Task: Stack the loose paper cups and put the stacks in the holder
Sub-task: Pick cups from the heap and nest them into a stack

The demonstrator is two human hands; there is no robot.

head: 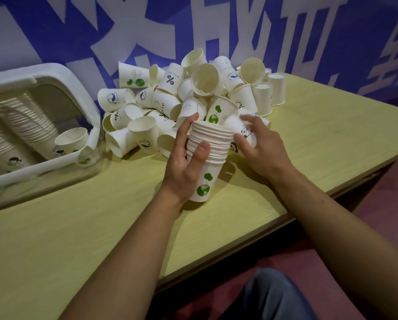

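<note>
My left hand (186,158) grips a stack of nested white paper cups (210,146); the bottom cup carries a green plant print and stands on the table. Just right of the stack, my right hand (260,144) curls its fingers round a loose cup with a dark print (240,128) lying at the front of the heap. A big heap of loose white cups (193,93) covers the table behind both hands. At the left, the white plastic holder (84,105) holds long cup stacks (24,121) lying on their side and one separate cup (72,140).
The yellow-green table (78,239) runs from the left foreground to the back right, its edge falling off diagonally at the right. A blue wall with large white characters (239,31) stands right behind the heap. My knee (274,294) shows below the table edge.
</note>
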